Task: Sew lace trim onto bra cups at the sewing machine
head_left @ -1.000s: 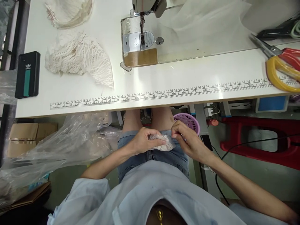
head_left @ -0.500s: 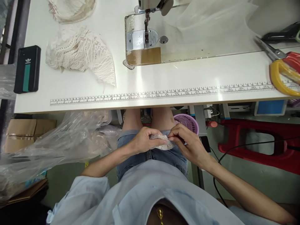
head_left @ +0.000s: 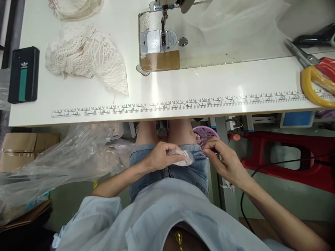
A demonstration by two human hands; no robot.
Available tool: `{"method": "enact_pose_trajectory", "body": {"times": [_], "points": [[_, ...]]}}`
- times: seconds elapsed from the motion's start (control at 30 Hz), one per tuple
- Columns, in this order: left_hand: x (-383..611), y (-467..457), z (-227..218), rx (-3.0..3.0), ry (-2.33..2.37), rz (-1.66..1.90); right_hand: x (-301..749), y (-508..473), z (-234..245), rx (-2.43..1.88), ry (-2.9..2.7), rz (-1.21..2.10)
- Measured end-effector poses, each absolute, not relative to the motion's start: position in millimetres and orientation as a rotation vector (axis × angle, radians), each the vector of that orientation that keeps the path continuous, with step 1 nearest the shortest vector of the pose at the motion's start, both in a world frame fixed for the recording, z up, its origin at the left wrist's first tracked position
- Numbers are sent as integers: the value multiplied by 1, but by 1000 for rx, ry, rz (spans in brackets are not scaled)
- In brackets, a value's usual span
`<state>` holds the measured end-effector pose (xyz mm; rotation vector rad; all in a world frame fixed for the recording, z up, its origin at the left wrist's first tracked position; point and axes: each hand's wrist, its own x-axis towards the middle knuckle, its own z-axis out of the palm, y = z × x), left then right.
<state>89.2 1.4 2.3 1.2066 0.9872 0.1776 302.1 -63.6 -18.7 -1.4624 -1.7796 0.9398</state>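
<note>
My left hand [head_left: 162, 156] pinches a small piece of white lace-like fabric [head_left: 185, 158] between thumb and fingers, above the lap. The fabric is bunched and partly hidden by the thumb. My right hand [head_left: 222, 158] is a short way to the right of it, thumb and fingertips pressed together in a pinch. Whatever lies between those fingertips is too small to make out.
Above my lap, the white table [head_left: 222, 80] carries a sewing machine [head_left: 163, 28], cream lace [head_left: 86, 55], a black-and-green case [head_left: 24, 75] and yellow-red scissors [head_left: 312, 75]. Below are a purple basket [head_left: 206, 131], a red stool [head_left: 261, 160] and clear plastic [head_left: 65, 160].
My right hand has moved away from the fabric to the right, still pinched. My left hand keeps the fabric in nearly the same place.
</note>
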Motion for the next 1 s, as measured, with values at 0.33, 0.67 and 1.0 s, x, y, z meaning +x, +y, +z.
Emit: {"method": "enact_pose_trajectory", "body": {"times": [0.33,0.67,1.0], "points": [[90,-2,5,1274,1005,202,271,-55,-11,-1256,-1774,1051],[86,-5,0,1239,1014,187,292,-66,-30,-1475,-1759,939],[92,-7,2,1363,999,240,273,-63,-9,-1320,-1801,983]]}}
